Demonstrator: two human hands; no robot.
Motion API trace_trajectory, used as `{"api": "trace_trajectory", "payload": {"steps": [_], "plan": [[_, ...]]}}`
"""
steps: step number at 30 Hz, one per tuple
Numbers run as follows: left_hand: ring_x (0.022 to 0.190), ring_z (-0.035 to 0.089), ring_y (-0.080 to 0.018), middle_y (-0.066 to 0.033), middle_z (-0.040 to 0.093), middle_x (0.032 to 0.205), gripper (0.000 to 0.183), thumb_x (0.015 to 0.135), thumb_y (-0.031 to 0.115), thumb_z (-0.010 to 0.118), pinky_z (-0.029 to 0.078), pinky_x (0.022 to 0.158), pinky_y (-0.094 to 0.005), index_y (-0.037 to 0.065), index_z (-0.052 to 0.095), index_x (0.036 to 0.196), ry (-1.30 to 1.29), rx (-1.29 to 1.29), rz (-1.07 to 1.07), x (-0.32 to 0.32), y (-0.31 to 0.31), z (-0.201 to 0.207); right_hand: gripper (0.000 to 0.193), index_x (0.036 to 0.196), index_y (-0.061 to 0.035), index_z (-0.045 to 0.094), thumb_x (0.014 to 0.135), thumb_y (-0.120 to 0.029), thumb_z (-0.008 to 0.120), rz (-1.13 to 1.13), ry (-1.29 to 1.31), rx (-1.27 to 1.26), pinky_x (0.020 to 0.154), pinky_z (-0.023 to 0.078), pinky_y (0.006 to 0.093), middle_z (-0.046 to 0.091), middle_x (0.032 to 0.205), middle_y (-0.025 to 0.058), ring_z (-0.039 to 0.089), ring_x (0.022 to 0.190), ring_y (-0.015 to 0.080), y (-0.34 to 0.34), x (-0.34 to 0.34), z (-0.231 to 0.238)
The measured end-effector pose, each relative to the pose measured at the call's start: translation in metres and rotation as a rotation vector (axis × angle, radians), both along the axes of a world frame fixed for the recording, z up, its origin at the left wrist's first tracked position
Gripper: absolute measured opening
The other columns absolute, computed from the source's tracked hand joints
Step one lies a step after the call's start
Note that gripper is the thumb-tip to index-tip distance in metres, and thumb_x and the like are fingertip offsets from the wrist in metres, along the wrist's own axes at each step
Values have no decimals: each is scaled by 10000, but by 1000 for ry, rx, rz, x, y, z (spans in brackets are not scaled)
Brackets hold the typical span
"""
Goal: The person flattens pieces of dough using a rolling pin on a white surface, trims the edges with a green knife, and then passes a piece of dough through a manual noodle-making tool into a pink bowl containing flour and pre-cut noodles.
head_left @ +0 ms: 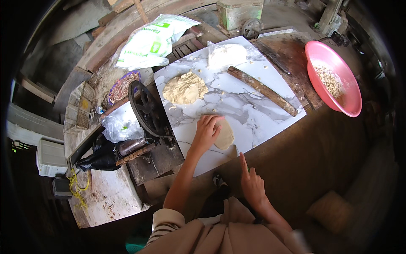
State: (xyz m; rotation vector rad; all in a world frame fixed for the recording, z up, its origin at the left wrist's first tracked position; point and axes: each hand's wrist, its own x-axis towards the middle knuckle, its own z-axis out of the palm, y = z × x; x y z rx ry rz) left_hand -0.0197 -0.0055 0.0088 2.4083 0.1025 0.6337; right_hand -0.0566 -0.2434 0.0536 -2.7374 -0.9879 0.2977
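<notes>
A flattened oval of pale dough [225, 134] lies near the front edge of the marble-patterned board [253, 106]. Over its left side rests my left hand [207, 129], fingers together and slightly bent, thumb apart; the hand hides part of the dough. My right hand [253, 184] is closed round a knife [235, 150], index finger stretched along it. The blade tip is close to the dough's near end, and the grip mostly hides the handle. Farther back on the board sit a large rough lump of dough [185, 88] and a wooden rolling stick [262, 90].
A clear bag of white flour [227, 55] lies at the board's back. On the left stand a hand-cranked machine with a black wheel [148, 109], a plastic bag [122, 123] and a basket [79, 106]. A pink basin [311, 76] with pale pieces stands right; a white-green sack [148, 44] lies behind.
</notes>
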Motion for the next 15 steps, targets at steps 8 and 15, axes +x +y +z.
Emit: {"api": "trace_trajectory", "payload": {"steps": [8,15], "plan": [[1018,460,-215,-10,529,1008,173,768,115,624,379,857,-387,138,607,939,54,260,-147,17,12,18,497,1323,-132,399,843,-101,525,-83,-230,244,580,514,447,545,816,155,588,716,343,29,86,9],[1006,443,-206,-5,495,955,122,726,172,670,392,848,-376,134,586,805,193,413,-339,44,18,27,370,1172,-47,492,809,-102,546,-87,-397,216,750,474,399,507,973,145,506,948,301,72,153,-41]]}}
